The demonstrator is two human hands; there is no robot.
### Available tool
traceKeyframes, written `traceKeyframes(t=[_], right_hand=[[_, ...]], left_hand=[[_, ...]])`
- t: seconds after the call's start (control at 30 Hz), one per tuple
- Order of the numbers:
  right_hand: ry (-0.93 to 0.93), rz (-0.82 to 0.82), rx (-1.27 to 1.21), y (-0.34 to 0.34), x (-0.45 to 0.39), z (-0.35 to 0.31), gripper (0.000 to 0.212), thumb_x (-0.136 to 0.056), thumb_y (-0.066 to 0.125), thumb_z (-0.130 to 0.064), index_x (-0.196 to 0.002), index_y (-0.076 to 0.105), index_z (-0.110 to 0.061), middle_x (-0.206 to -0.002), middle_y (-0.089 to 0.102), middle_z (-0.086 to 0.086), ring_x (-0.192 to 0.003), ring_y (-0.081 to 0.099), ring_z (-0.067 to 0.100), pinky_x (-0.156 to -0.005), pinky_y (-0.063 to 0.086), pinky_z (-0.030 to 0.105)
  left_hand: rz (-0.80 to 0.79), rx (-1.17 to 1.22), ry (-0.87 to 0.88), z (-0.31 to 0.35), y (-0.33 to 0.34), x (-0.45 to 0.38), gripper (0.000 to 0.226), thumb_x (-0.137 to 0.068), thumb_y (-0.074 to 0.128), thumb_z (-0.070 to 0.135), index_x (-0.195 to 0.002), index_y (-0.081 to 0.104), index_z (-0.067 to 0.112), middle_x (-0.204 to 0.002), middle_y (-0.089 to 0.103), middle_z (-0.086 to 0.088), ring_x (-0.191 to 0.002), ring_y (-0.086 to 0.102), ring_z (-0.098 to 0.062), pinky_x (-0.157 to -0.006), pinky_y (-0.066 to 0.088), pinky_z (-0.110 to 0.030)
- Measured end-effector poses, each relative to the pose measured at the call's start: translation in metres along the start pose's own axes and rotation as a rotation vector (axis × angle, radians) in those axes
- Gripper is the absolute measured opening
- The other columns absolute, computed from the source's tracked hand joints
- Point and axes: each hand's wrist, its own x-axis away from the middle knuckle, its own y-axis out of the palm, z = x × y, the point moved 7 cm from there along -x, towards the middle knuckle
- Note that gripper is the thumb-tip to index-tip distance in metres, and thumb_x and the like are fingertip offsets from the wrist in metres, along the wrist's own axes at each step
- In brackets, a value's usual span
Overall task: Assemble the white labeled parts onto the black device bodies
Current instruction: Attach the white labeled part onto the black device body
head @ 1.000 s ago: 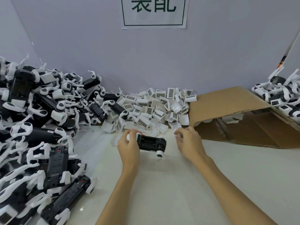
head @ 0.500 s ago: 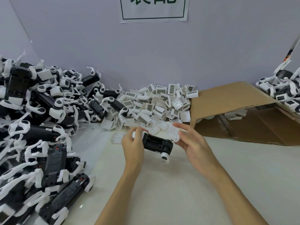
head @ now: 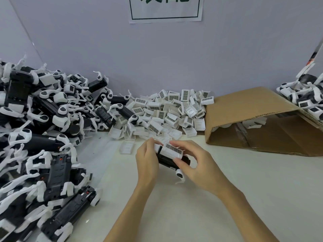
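My left hand (head: 146, 159) grips the left end of a black device body (head: 167, 161) held just above the table. On top of that body lies a white labeled part (head: 172, 150) with a barcode facing up. My right hand (head: 194, 160) pinches this part, fingers over its far edge and thumb at its near right corner. A white arm with a round black cap (head: 180, 174) hangs from the body's right end. A heap of white labeled parts (head: 167, 110) lies against the back wall.
A big pile of black bodies with white arms (head: 40, 133) fills the left side. A cardboard box on its side (head: 258, 123) stands at the right, with more devices (head: 305, 98) behind it. One loose white part (head: 127, 147) lies left of my hands.
My right hand took a white labeled part from the heap and brought it onto the black body. My left hand lifted the body slightly toward me.
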Motion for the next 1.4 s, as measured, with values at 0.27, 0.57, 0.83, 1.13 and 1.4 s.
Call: traceKeyframes(t=[0.27, 0.57, 0.83, 1.13, 1.4], right_hand=[[-0.042, 0.025, -0.058, -0.003, 0.0, -0.004, 0.039, -0.098, 0.069, -0.005, -0.132, 0.068, -0.026, -0.131, 0.067, -0.012, -0.131, 0.06, 0.013, -0.11, 0.048, 0.028], [-0.138, 0.014, 0.384, 0.024, 0.005, -0.006, 0.056, -0.087, 0.083, -0.035, -0.134, 0.051, -0.034, -0.14, 0.053, -0.021, -0.126, 0.054, 0.005, -0.103, 0.048, 0.025], [-0.272, 0.208, 0.661, 0.032, 0.007, -0.017, 0.063, -0.08, 0.089, -0.012, -0.137, 0.063, -0.016, -0.13, 0.068, -0.004, -0.12, 0.062, 0.016, -0.102, 0.05, 0.035], [-0.251, 0.209, 0.64, 0.022, 0.003, -0.007, 0.065, -0.085, 0.086, -0.011, -0.144, 0.06, -0.017, -0.143, 0.063, -0.005, -0.132, 0.056, 0.015, -0.111, 0.044, 0.031], [-0.11, 0.216, 0.583, 0.004, 0.003, 0.007, 0.056, -0.092, 0.077, -0.034, -0.143, 0.061, -0.017, -0.133, 0.07, -0.005, -0.116, 0.061, 0.021, -0.101, 0.046, 0.027]], left_hand=[[0.012, -0.023, -0.039, 0.002, 0.0, 0.003, 0.047, -0.109, 0.043, 0.026, -0.073, 0.072, 0.02, -0.069, 0.069, 0.012, -0.065, 0.06, 0.0, -0.068, 0.046, -0.024], [0.01, 0.007, -0.118, -0.002, 0.001, 0.004, 0.045, -0.109, 0.043, 0.028, -0.085, 0.064, -0.004, -0.071, 0.063, -0.001, -0.066, 0.057, -0.013, -0.07, 0.047, -0.033], [0.034, -0.004, -0.161, -0.007, 0.003, 0.003, 0.035, -0.112, 0.041, 0.033, -0.091, 0.061, 0.014, -0.087, 0.064, 0.003, -0.08, 0.059, -0.014, -0.075, 0.047, -0.037], [-0.14, 0.085, -0.134, -0.006, 0.016, 0.004, 0.064, -0.11, 0.042, 0.064, -0.106, 0.066, 0.005, -0.098, 0.071, -0.022, -0.085, 0.065, -0.025, -0.078, 0.046, -0.041], [-0.252, -0.073, 0.03, 0.004, 0.026, 0.009, 0.064, -0.084, 0.054, 0.081, -0.099, 0.066, 0.021, -0.076, 0.067, 0.019, -0.075, 0.063, -0.001, -0.079, 0.048, -0.03]])
